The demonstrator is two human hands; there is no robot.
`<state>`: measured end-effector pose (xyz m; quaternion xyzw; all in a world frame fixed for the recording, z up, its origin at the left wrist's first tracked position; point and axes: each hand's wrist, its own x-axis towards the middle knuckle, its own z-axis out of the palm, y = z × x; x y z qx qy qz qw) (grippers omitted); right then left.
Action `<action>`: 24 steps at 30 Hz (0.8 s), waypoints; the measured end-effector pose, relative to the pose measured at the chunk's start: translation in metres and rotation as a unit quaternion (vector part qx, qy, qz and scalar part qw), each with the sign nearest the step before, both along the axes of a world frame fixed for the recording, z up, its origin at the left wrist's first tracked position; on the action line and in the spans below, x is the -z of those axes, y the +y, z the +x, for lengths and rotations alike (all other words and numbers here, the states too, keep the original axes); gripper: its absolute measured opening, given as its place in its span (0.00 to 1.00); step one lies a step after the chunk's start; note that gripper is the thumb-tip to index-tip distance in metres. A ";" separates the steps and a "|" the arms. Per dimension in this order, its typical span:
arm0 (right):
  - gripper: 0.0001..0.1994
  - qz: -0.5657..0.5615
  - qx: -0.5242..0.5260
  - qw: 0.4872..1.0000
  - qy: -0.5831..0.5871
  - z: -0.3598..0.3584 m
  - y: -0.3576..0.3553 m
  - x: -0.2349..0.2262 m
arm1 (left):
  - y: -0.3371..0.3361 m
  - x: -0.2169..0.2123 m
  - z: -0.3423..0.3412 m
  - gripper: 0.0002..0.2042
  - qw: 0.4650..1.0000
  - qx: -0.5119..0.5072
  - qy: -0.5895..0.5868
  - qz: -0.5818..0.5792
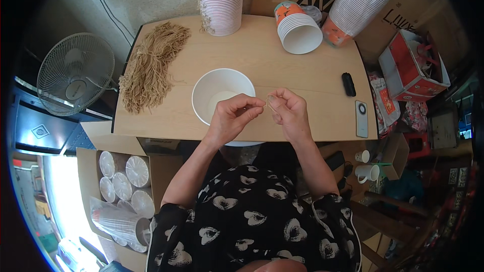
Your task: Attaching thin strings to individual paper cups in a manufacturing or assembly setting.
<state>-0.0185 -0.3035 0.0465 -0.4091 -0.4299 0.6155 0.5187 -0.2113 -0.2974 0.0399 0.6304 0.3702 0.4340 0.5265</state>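
— What do the hands hold?
— The left hand (233, 116) and right hand (288, 111) pinch a thin tan string (265, 104) between fingertips, at the white paper bowl's (217, 90) three o'clock rim.
— Around them?
— String bundle (151, 65) at nine o'clock, cup stacks (220, 5) at twelve, phone (361, 118) at three, none between.

Soft, even light falls on the wooden table (302, 65), with only faint shadows. Strong white glare burns out the lower left, and the centre is sharp. Fisheye bending curves straight edges, with a black rim around the frame.
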 end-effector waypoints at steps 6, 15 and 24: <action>0.06 -0.015 0.004 1.000 0.016 -0.004 0.000 0.005 | -0.001 0.009 0.008 0.09 0.996 -0.039 -0.073 0.040; 0.07 -0.001 -0.015 1.000 -0.027 -0.005 -0.001 0.005 | -0.003 0.014 0.005 0.08 0.996 -0.059 -0.032 0.061; 0.08 0.016 -0.004 0.997 -0.069 -0.002 0.002 -0.001 | -0.003 0.008 0.002 0.05 0.992 -0.058 0.020 0.110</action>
